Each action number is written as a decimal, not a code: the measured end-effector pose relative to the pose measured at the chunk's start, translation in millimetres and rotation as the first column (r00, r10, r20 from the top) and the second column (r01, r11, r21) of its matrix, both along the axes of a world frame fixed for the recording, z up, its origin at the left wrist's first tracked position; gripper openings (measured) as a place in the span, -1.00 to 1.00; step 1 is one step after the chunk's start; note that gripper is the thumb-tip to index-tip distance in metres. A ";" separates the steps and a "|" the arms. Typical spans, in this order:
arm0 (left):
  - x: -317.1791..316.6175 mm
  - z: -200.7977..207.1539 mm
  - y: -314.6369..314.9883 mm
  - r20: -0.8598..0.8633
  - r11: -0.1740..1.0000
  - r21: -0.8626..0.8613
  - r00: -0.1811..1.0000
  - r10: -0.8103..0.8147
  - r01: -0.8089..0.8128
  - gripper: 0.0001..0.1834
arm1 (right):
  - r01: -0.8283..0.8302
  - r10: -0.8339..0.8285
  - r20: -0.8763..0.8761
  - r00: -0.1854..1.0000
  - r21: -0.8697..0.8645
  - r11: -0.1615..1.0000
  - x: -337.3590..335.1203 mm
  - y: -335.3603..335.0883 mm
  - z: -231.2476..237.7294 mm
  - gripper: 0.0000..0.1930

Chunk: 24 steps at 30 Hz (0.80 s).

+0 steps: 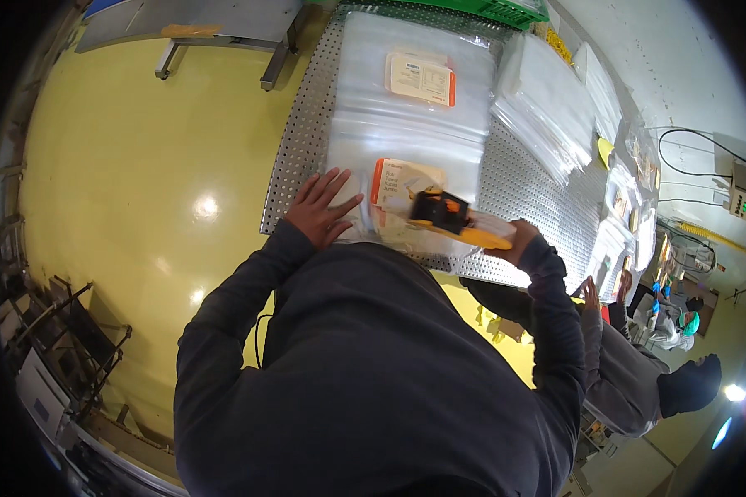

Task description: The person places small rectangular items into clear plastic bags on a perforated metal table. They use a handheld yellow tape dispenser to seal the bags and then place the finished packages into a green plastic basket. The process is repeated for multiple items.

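A charcoal top (pixel 381 364) with long, wrinkled sleeves (pixel 239 290) is worn; a thin black cord (pixel 258 338) is seen beside it.

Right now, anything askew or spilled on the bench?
Slightly askew: the clear bag stack to the right of the labelled bags lies at a slant to them, its near edges fanned rather than flush. Fisheye bending may exaggerate the angle. No spill or damage that I can see.

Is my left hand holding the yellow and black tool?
No, the right hand grips the yellow and black tool, while the left hand lies spread at the edge of the clear plastic bags.
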<state>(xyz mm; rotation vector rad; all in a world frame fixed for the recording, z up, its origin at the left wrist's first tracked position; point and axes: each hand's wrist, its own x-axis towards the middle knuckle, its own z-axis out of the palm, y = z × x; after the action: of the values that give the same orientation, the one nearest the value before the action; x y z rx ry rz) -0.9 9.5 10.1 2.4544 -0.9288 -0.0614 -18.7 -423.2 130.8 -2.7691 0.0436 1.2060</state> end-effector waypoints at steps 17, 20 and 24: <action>214.7 21.9 -49.0 -0.553 0.756 -0.654 0.697 -0.457 -0.023 -0.66 | 0.284 -0.899 0.157 0.409 0.914 0.289 -88.1 -6.4 -23.6 -0.56; 280.3 15.9 -59.9 -0.533 0.546 -0.507 0.741 0.410 -0.667 -0.67 | 0.218 -0.733 0.332 0.594 0.811 0.544 -63.8 11.5 -27.5 -0.55; 249.0 12.2 -54.8 -0.265 0.260 -0.779 0.674 0.690 -0.571 -0.77 | 0.112 -0.367 0.367 0.855 0.560 0.821 -51.8 16.8 -13.9 -0.57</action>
<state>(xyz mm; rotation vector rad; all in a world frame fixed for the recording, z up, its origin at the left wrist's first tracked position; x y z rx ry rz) 248.1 -45.3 22.2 1.7015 0.1454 0.6928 -70.5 -406.4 116.9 -2.3787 0.0260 0.3828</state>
